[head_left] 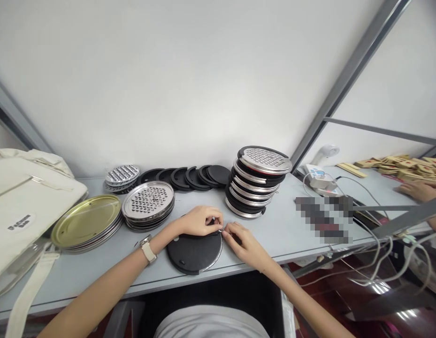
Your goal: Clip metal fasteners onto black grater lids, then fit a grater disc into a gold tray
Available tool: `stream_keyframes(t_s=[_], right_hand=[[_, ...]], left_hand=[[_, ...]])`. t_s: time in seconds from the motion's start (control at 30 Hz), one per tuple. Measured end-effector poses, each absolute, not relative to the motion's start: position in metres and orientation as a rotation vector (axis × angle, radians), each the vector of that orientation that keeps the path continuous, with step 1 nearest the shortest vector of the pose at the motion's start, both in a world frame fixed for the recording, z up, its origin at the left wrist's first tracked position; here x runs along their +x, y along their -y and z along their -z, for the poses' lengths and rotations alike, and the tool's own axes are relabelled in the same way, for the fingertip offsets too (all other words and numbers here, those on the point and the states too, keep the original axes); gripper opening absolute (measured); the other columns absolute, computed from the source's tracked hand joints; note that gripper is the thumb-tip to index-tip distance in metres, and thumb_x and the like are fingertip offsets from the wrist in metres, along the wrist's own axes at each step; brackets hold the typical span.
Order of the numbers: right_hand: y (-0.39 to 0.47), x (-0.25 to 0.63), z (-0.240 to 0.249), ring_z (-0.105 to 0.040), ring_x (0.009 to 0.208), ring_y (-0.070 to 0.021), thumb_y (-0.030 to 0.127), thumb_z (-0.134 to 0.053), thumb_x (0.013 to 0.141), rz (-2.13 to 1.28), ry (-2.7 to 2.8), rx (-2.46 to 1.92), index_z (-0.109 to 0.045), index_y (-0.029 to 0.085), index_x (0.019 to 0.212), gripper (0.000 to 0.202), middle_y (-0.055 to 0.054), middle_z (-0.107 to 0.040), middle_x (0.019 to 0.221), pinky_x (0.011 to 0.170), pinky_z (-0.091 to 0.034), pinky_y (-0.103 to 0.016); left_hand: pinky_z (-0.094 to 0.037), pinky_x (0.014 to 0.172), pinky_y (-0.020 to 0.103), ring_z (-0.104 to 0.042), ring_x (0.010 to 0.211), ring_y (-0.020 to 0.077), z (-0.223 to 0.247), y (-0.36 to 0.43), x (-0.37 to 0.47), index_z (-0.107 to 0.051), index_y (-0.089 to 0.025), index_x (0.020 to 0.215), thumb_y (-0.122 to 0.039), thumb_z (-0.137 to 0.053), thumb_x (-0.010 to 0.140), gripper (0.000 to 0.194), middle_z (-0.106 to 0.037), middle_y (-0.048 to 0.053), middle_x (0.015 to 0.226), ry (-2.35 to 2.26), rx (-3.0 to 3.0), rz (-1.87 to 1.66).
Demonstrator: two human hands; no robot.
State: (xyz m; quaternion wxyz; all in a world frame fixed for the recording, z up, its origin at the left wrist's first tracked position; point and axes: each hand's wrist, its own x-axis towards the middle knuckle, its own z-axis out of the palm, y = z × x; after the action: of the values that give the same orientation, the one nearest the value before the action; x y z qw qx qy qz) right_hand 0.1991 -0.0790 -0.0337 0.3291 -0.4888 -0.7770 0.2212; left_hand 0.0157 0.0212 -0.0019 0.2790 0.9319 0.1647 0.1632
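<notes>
A round black disc (193, 253) with a thin metal rim on its right side lies flat near the table's front edge. Over its far edge, my left hand (200, 220) has curled fingers, with thumb and fingertips pinched at the upper right rim. My right hand (244, 241) meets it there from the right, also in a pinch. Something small and shiny shows between the fingertips, too small to name. Behind the hands stands a leaning stack of round graters (263, 160) with black rims.
To the left are round perforated grater plates (147, 199), gold-coloured round plates (87, 220) and a cream bag (31, 197). Black rings and discs (179, 177) line the wall. Cables and a white box (319, 177) lie right, beyond which another person's hand (420, 190) rests near yellowish pieces (401, 166).
</notes>
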Motion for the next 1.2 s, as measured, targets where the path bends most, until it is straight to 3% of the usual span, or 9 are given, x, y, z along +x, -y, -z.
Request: stream_keyframes(t_s=[0.13, 0.3, 0.53, 0.73, 1.1, 1.2], right_hand=[[0.079, 0.199, 0.032, -0.048, 0.072, -0.0179, 0.028, -0.038, 0.098, -0.561, 2.064, -1.282, -0.042, 0.022, 0.070, 0.030, 0.001, -0.048, 0.067, 0.068, -0.039, -0.030], [0.079, 0.199, 0.032, -0.047, 0.072, -0.0171, 0.026, -0.035, 0.099, -0.557, 2.085, -1.286, -0.042, 0.021, 0.071, 0.030, 0.000, -0.048, 0.069, 0.069, -0.038, -0.029], [0.077, 0.199, 0.033, -0.045, 0.070, -0.0165, 0.026, -0.033, 0.100, -0.575, 2.082, -1.317, -0.039, 0.021, 0.069, 0.032, 0.001, -0.047, 0.066, 0.069, -0.036, -0.029], [0.071, 0.195, 0.037, -0.046, 0.068, -0.0164, 0.028, -0.034, 0.099, -0.614, 2.009, -1.407, -0.038, 0.020, 0.066, 0.034, 0.000, -0.048, 0.064, 0.065, -0.035, -0.028], [0.064, 0.192, 0.042, -0.053, 0.068, -0.0171, 0.034, -0.031, 0.100, -0.735, 1.890, -1.452, -0.045, 0.020, 0.070, 0.036, -0.003, -0.054, 0.070, 0.064, -0.038, -0.027], [0.066, 0.194, 0.048, -0.053, 0.065, -0.0172, 0.034, -0.032, 0.099, -0.734, 1.869, -1.427, -0.046, 0.020, 0.072, 0.034, -0.003, -0.054, 0.068, 0.063, -0.039, -0.027]], left_hand=[[-0.033, 0.059, 0.020, -0.043, 0.062, 0.0088, -0.002, -0.020, 0.014, -0.054, -0.019, 0.089, -0.035, -0.061, 0.083, 0.018, -0.053, -0.004, 0.074, -0.531, 2.473, -0.459], [-0.031, 0.058, 0.023, -0.043, 0.061, 0.0101, -0.009, -0.018, 0.008, -0.047, -0.018, 0.071, -0.041, -0.061, 0.080, 0.028, -0.052, -0.003, 0.071, -0.503, 2.648, -0.326], [-0.027, 0.053, 0.025, -0.039, 0.053, 0.0085, -0.008, -0.016, 0.007, -0.043, -0.018, 0.062, -0.027, -0.060, 0.071, 0.022, -0.050, -0.005, 0.059, -0.482, 2.711, -0.253], [-0.024, 0.050, 0.025, -0.033, 0.047, 0.0073, -0.002, -0.016, 0.011, -0.042, -0.017, 0.058, -0.026, -0.059, 0.070, 0.022, -0.044, -0.007, 0.051, -0.505, 2.677, -0.337], [-0.029, 0.054, 0.026, -0.051, 0.054, 0.0133, 0.005, -0.013, 0.017, -0.046, -0.019, 0.062, -0.036, -0.060, 0.070, 0.024, -0.056, -0.003, 0.056, -0.797, 2.661, -0.328], [-0.030, 0.053, 0.027, -0.055, 0.057, 0.0171, 0.004, -0.010, 0.019, -0.050, -0.021, 0.072, -0.041, -0.060, 0.070, 0.023, -0.060, -0.002, 0.061, -0.909, 2.687, -0.303]])
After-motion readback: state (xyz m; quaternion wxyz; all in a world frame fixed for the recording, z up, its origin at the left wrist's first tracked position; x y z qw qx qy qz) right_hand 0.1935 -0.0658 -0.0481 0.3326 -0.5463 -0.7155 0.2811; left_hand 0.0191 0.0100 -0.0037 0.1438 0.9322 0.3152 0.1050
